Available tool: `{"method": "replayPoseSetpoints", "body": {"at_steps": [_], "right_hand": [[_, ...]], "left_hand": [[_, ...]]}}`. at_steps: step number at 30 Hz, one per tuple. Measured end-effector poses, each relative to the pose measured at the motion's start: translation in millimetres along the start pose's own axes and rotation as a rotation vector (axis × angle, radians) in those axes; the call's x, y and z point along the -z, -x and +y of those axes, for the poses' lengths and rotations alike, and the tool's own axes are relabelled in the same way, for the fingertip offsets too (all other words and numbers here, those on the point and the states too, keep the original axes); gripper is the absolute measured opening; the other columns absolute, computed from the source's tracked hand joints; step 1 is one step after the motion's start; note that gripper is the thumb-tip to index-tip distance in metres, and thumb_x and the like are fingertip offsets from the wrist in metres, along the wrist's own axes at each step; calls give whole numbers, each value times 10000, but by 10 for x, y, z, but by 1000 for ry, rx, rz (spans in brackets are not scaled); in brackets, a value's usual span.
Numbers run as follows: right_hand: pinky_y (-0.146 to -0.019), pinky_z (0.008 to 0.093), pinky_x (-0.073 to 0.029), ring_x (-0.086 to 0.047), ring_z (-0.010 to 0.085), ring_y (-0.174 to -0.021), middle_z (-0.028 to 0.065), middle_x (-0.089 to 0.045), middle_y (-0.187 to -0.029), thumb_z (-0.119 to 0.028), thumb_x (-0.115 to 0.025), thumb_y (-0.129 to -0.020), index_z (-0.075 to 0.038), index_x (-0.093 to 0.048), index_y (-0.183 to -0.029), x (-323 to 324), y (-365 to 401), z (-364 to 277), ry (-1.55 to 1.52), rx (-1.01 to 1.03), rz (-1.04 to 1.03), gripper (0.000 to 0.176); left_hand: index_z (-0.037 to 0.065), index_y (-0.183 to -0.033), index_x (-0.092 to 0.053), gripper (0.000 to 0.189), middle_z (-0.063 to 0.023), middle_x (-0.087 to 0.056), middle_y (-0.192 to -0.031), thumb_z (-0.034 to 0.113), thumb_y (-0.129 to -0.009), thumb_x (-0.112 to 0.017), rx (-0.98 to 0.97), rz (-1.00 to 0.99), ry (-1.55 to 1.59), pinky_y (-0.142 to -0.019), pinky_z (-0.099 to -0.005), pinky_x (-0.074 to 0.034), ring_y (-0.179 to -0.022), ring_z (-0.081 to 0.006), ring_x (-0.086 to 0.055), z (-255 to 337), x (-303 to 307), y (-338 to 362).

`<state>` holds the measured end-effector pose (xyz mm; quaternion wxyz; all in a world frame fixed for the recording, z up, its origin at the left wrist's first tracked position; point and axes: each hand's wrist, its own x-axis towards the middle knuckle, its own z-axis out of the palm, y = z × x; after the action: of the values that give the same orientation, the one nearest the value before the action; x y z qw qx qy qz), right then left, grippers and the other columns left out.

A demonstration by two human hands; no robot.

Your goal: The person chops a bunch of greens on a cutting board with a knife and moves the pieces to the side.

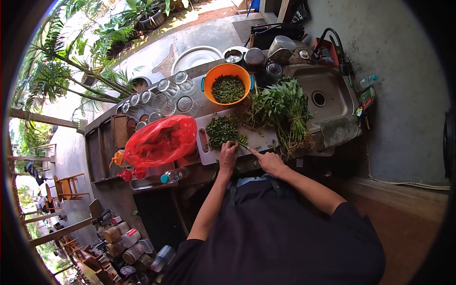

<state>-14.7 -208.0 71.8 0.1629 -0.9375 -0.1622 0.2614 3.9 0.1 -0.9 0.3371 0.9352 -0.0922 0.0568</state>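
On the white cutting board [209, 156] lies a heap of chopped greens [222, 132]. My left hand [228, 156] is closed, its bunched fingers pressed down at the near edge of this heap; what they pinch is hidden. My right hand [271, 163] grips a knife [252, 150] by its handle, with the blade pointing toward my left fingertips and a few cut bits. Right of the board, a large bundle of uncut leafy greens [285, 104] lies with its roots toward me. Behind the board stands an orange basin [219, 71] holding more chopped greens.
A red plastic bag [161, 140] and a bottle with a teal cap [174, 176] are left of the board. Several glass mugs [186, 105] stand behind the bag. A metal sink [342, 90] with a grey cloth [339, 130] over its edge is at the right.
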Motion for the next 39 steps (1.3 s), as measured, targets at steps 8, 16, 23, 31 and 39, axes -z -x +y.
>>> {"method": "replayPoseSetpoints", "body": {"at_steps": [8,16,23,31,39], "right_hand": [[-722,520,-550,-674,397,-739,202,-661,-777,-93,-491,-894,-369,-235,-1548,79,-31,-56,29,13,-31,754],[-720,541,-553,-676,419,-753,222,-666,-790,-83,-499,-890,-408,-124,-1557,-353,-206,73,3,25,30,831],[-695,539,-559,-677,420,-728,212,-669,-777,-75,-480,-896,-431,-83,-1555,-468,-182,188,35,51,66,848],[-691,527,-560,-676,412,-707,206,-664,-761,-70,-478,-889,-447,-103,-1551,-415,-161,169,47,45,79,848],[-708,528,-555,-676,411,-724,218,-658,-766,-68,-460,-899,-448,-131,-1547,-222,-82,156,70,5,33,819]], "left_hand": [[19,-1029,-727,316,-119,-636,-1023,-75,-759,-592,-3,19,11,-857,-394,-512,-995,-300,-605,1,-5,12],[22,-1027,-729,318,-118,-645,-1019,-67,-757,-585,-3,16,29,-861,-398,-511,-992,-301,-609,4,13,7],[29,-1021,-735,310,-110,-665,-1016,-51,-757,-591,23,51,27,-857,-402,-515,-982,-307,-623,-23,-37,9],[35,-1013,-735,273,-114,-669,-1020,-31,-784,-603,-5,54,-3,-857,-401,-514,-978,-310,-625,-27,-35,11],[39,-998,-735,226,-109,-674,-1030,-4,-795,-643,78,70,91,-872,-392,-515,-997,-303,-629,-91,-107,36]]}}
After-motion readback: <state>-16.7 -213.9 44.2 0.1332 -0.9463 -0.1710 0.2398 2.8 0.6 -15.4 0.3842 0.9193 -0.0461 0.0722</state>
